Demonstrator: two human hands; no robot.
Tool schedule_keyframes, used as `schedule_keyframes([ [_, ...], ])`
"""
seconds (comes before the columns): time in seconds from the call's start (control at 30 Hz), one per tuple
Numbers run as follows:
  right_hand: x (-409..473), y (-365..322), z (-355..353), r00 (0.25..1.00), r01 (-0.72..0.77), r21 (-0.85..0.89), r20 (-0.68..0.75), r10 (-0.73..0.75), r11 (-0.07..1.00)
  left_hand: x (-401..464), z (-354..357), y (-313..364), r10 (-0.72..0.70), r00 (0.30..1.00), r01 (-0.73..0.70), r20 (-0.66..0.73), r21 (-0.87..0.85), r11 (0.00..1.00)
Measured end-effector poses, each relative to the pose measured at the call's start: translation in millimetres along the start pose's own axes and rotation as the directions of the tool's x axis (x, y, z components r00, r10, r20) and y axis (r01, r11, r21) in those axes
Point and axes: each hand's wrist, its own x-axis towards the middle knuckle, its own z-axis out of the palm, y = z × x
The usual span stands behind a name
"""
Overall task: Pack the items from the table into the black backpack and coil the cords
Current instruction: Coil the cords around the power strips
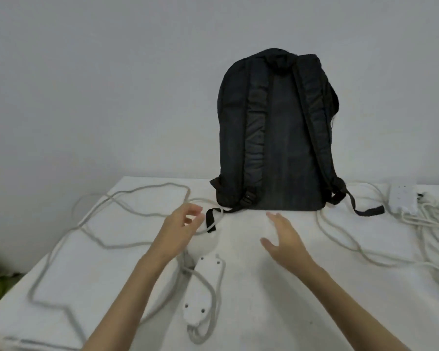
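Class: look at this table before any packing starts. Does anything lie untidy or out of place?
Yes. The grey cord sprawls in loose loops across the table's left side, uncoiled, and a second cord straggles from the power strip at right.

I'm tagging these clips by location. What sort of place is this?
Probably a plain indoor room, home or office; it cannot be told which. A bare wall stands behind a table with a white cover. On the table stand a backpack and power strips with loose cords.
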Motion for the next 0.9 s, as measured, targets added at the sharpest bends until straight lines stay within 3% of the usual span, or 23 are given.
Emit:
schedule_keyframes([
  [0.1,-28.6,-11.1,36.1,0.962,0.233,-0.021,0.151,-0.228,0.972,-43.4,8.8,-11.6,-0.104,0.991,0.087,0.087,0.181,0.98],
  [0.2,-34.7,-24.1,54.2,0.947,0.242,0.022,0.213,-0.241,0.97,-61.9,33.5,-15.1,-0.255,0.949,0.116,0.186,0.546,0.83],
  [0.27,-37.0,-30.4,56.1,0.963,0.198,0.147,0.155,-0.22,0.969,-66.4,40.9,-14.3,-0.271,0.954,0.139,0.13,0.608,0.781],
  [0.37,-45.9,-31.3,51.9,0.992,0.049,0.392,0.087,-0.091,0.919,-66.0,33.3,-16.3,-0.206,0.978,0.167,0.044,0.436,0.884],
  [0.47,-55.8,-32.6,42.5,0.99,-0.041,0.579,0.133,-0.045,0.814,-65.9,14.1,-8.0,-0.086,0.989,0.078,-0.124,-0.066,0.995],
  [0.53,-61.3,-40.8,35.4,0.975,-0.065,0.685,0.197,-0.099,0.726,-60.3,-2.3,-1.9,-0.04,0.953,-0.093,-0.302,-0.413,0.906],
  [0.57,-63.2,-46.8,33.2,0.962,-0.099,0.752,0.239,-0.129,0.652,-54.9,-9.6,0.8,-0.015,0.94,-0.154,-0.342,-0.46,0.874],
  [0.63,-64.0,-60.2,33.3,0.928,-0.234,0.865,0.335,-0.162,0.444,-44.1,-12.4,6.1,0.06,0.945,-0.206,-0.321,-0.442,0.873],
  [0.7,-65.6,-73.0,39.2,0.918,-0.311,0.886,0.375,-0.133,0.345,-41.8,-4.2,6.9,0.057,0.975,-0.146,-0.214,-0.43,0.891],
  [0.8,-67.2,-86.0,51.5,0.941,-0.305,0.845,0.34,-0.001,0.439,-49.7,7.4,0.3,0.016,0.998,-0.037,-0.06,-0.375,0.926],
  [0.9,-63.8,-87.3,48.0,0.974,-0.225,0.857,0.207,0.092,0.464,-53.5,4.5,-16.6,0.061,0.998,-0.052,0.034,-0.228,0.972],
])
